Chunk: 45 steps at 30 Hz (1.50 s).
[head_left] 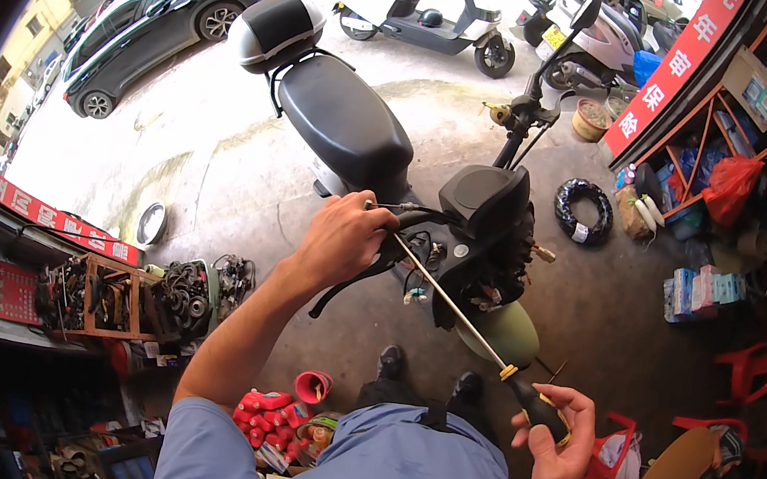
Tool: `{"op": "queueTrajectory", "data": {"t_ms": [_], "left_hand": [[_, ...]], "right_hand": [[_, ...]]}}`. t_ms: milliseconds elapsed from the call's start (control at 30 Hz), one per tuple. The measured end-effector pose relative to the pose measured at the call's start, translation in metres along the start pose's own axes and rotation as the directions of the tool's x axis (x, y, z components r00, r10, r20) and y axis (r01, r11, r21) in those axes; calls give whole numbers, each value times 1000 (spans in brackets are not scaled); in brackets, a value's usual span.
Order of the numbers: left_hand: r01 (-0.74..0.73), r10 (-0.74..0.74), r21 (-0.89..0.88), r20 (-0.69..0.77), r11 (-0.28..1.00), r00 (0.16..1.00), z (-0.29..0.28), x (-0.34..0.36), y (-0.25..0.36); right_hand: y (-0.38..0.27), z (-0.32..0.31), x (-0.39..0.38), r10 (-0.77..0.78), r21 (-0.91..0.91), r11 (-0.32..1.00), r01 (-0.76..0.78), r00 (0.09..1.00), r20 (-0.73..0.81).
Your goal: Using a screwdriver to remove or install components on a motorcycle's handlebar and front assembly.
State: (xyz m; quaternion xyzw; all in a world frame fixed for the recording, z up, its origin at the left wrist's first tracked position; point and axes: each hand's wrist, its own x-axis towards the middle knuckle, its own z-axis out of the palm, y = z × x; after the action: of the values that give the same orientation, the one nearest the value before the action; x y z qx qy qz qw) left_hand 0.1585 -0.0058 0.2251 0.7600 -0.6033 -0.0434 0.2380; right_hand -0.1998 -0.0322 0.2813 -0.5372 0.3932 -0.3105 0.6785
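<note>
A black scooter (346, 122) stands in front of me with its front panels off and wiring showing. My left hand (343, 234) is closed around the left handlebar grip and brake lever (407, 211). My right hand (554, 440) holds the black and yellow handle of a long screwdriver (456, 314). Its thin steel shaft runs up and left, and its tip meets the handlebar beside my left hand.
A coiled black tyre (584, 211) lies on the concrete to the right. An orange shelf rack (711, 139) with goods stands at far right, red plastic stools (750, 367) below it. A tool bench (101, 293) with parts stands at left. Other scooters (430, 16) and a car (165, 13) are parked beyond.
</note>
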Motion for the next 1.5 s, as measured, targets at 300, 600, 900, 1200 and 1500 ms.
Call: {"op": "queueTrajectory", "data": {"t_ms": [300,600,900,1200,1500], "left_hand": [[-34,34,-28,-13,999,999,1,2,-3],[-49,49,34,14,998,999,0,5,-1],[-54,54,-3,-3,999,999,2,8,-2],[17,-20,41,66,999,998,4,12,4],[8,-12,68,61,998,998,10,16,18]], "right_hand": [[3,-7,0,126,122,985,-126,992,5],[24,-8,0,-129,-149,977,149,983,134],[16,-6,3,125,115,985,-130,991,52],[27,-41,-5,-167,-197,969,149,983,-75],[49,-52,3,-153,-176,973,149,988,-6]]}}
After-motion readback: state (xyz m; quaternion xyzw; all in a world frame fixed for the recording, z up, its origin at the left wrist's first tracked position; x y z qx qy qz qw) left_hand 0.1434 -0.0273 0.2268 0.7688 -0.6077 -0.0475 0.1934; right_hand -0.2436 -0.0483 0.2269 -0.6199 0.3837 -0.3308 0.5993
